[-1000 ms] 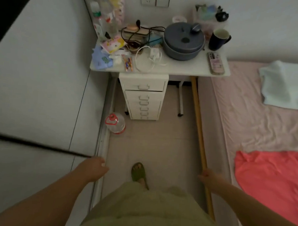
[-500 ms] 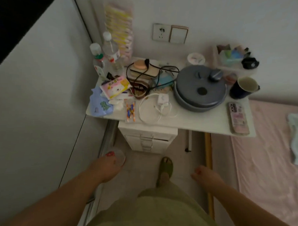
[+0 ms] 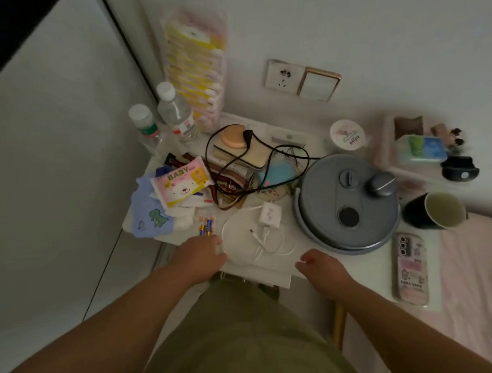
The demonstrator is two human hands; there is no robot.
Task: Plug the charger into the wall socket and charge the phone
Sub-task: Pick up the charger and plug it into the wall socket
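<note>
A white charger block (image 3: 270, 214) lies on the white table (image 3: 357, 264), its white cable (image 3: 260, 240) coiled loosely in front of it. The phone (image 3: 411, 268), in a pink patterned case, lies face down at the table's right edge. The wall socket (image 3: 282, 75) sits on the wall above the table, beside a gold-rimmed switch. My left hand (image 3: 201, 255) rests at the table's front edge, touching the left of the cable coil, holding nothing. My right hand (image 3: 321, 267) hovers at the front edge right of the coil, fingers loosely apart and empty.
A grey round pot (image 3: 347, 202) stands right of the charger, a dark mug (image 3: 432, 210) beyond it. Black cords, a tissue pack (image 3: 181, 183), batteries (image 3: 206, 225) and two water bottles (image 3: 176, 112) crowd the table's left and back. A pink bed (image 3: 472, 266) lies to the right.
I have walked up to the table and the view has tilted down over it. Both hands have risen from my sides to the table's front edge, flanking the cable coil.
</note>
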